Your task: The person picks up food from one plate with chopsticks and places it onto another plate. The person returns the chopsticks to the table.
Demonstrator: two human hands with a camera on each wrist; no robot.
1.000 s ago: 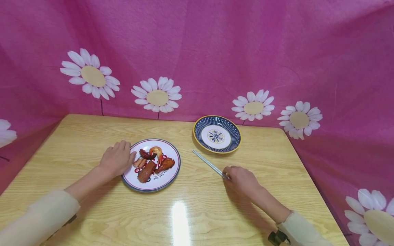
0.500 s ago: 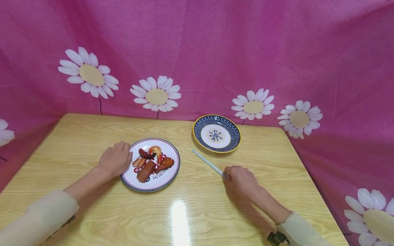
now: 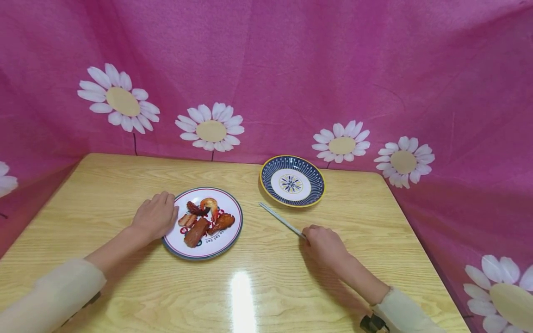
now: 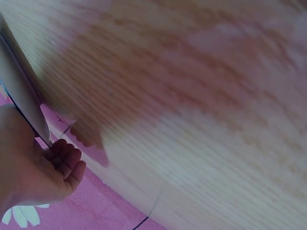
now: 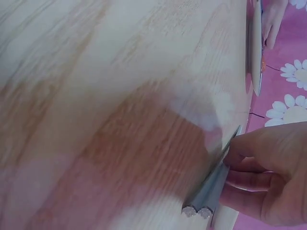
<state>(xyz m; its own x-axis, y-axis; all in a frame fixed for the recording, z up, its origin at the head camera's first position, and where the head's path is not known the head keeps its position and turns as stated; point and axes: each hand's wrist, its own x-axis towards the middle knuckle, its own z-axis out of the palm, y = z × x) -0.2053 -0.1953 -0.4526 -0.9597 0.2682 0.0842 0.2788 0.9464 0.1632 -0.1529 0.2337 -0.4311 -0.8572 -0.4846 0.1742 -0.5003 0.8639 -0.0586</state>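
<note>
My left hand (image 3: pixel 156 216) grips the left rim of a white plate (image 3: pixel 225 243) with a dark blue edge and red lines. In the left wrist view its fingers (image 4: pixel 67 160) curl at the plate's edge. Several pieces of food lie on the plate, among them a curled shrimp (image 3: pixel 209 204), a chicken drumstick (image 3: pixel 222 222) and a brown block of meat (image 3: pixel 196 232). My right hand (image 3: pixel 326 245) pinches a pair of pale grey chopsticks (image 3: pixel 281 218) low along the table. Their thick ends (image 5: pixel 196 211) show side by side in the right wrist view.
A dark blue and white dish (image 3: pixel 291 183) with a yellow rim stands at the back of the wooden table (image 3: pixel 266 286), just beyond the chopsticks' tips. A pink curtain (image 3: pixel 275 78) with printed daisies hangs behind and around the table.
My left thumb has drawn back from over the plate's face toward its rim. The right hand keeps its place, with the chopsticks nearly unmoved.
</note>
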